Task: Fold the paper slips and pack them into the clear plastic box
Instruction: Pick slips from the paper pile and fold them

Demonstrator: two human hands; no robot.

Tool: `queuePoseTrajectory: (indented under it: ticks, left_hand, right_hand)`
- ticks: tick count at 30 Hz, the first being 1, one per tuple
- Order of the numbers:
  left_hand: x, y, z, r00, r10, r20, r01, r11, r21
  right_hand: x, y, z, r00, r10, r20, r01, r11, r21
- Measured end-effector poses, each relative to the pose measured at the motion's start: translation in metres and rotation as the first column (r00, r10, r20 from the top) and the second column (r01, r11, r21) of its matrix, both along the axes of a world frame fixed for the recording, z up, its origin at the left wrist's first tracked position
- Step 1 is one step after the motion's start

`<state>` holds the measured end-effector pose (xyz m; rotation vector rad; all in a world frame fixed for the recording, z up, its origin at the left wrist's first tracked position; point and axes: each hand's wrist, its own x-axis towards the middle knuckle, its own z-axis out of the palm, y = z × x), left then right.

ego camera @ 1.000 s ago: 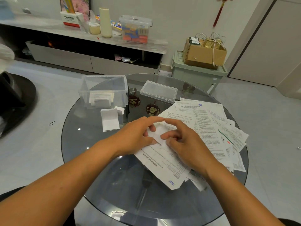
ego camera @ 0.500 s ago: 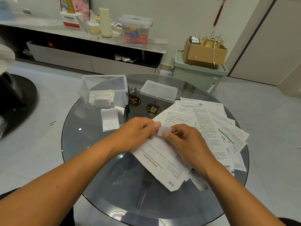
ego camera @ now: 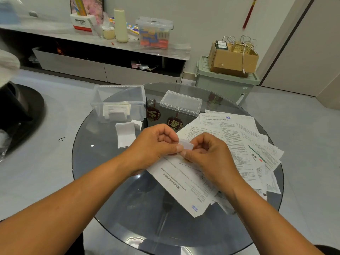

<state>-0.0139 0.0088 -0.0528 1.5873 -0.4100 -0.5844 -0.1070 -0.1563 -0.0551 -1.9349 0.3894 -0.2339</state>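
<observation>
Small folded slip (ego camera: pixel 186 144) pinched between both hands above the table centre: left hand (ego camera: pixel 156 142) gripping its left end with thumb and curled fingers, right hand (ego camera: pixel 206 153) gripping the right end likewise. Slip's long axis roughly left-right, lifted clear of the sheets below. Looks like the last crease being pressed, a judgement only.

Directly under the hands, a large unfolded sheet (ego camera: pixel 184 183) with print, reaching toward 6 o'clock. Loose pile of unfolded slips (ego camera: pixel 239 140) fanned out at 3 o'clock, overlapping, touching the big sheet.

Clear plastic box (ego camera: pixel 118 103) at 11 o'clock from the grip, lid off, a few folded slips already standing inside. Left hand nearer to it; drop-off likely a reach up-left across bare glass. Two folded slips (ego camera: pixel 126 134) lying just in front of the box, between it and the left hand, not yet packed. Box lid (ego camera: pixel 181 103) at 12 o'clock, apart from the box. Round glass table (ego camera: pixel 103 162) carrying everything. Most of the pile still unfolded, so task early on.
</observation>
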Motion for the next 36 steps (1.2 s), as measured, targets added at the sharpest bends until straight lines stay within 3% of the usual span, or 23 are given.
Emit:
queuePoseTrajectory:
  ticks: [5, 9, 13, 15, 19, 21, 27, 31, 33, 34, 36]
  left_hand:
    - [-0.004, 0.007, 0.004, 0.999, -0.023, 0.036, 0.020, 0.997, 0.071]
    - [0.007, 0.021, 0.009, 0.982, 0.097, 0.165, -0.128, 0.973, 0.190]
    - [0.031, 0.060, 0.009, 0.932, 0.215, 0.293, -0.311, 0.889, 0.337]
    - [0.035, 0.075, 0.003, 0.901, 0.193, 0.390, -0.370, 0.810, 0.454]
    - [0.037, 0.086, -0.012, 0.831, 0.133, 0.540, -0.468, 0.692, 0.550]
    - [0.035, 0.088, -0.017, 0.798, 0.115, 0.591, -0.501, 0.671, 0.546]
    - [0.028, 0.080, -0.028, 0.640, -0.217, 0.737, -0.469, 0.649, 0.598]
    - [0.017, 0.074, -0.030, 0.553, -0.402, 0.730, -0.496, 0.544, 0.676]
    - [0.010, 0.074, -0.026, 0.553, -0.436, 0.710, -0.512, 0.495, 0.702]
    - [0.008, 0.075, -0.023, 0.554, -0.419, 0.719, -0.516, 0.505, 0.692]
    - [0.006, 0.073, -0.019, 0.495, -0.348, 0.797, -0.520, 0.616, 0.592]
  right_hand:
    - [-0.001, 0.009, 0.009, 0.999, 0.040, 0.003, -0.040, 0.991, 0.128]
    - [0.001, 0.009, 0.010, 0.997, 0.071, 0.003, -0.070, 0.986, 0.149]
    - [-0.004, -0.002, 0.010, 0.998, 0.061, 0.017, -0.056, 0.973, -0.222]
    - [-0.008, -0.007, 0.011, 0.994, 0.082, -0.078, -0.105, 0.925, -0.365]
    - [-0.012, -0.009, 0.010, 0.916, 0.155, -0.370, -0.326, 0.824, -0.463]
    - [-0.017, -0.007, 0.009, 0.894, 0.155, -0.421, -0.375, 0.775, -0.509]
    - [-0.018, -0.002, 0.003, 0.947, 0.091, -0.310, -0.296, 0.629, -0.719]
    - [-0.019, -0.011, -0.006, 0.951, 0.118, -0.286, -0.302, 0.560, -0.772]
    - [-0.022, -0.018, -0.009, 0.963, 0.120, -0.241, -0.268, 0.526, -0.807]
    - [-0.024, -0.019, -0.010, 0.970, 0.126, -0.206, -0.242, 0.505, -0.829]
    - [-0.031, -0.015, -0.006, 0.973, 0.183, -0.140, -0.214, 0.497, -0.841]
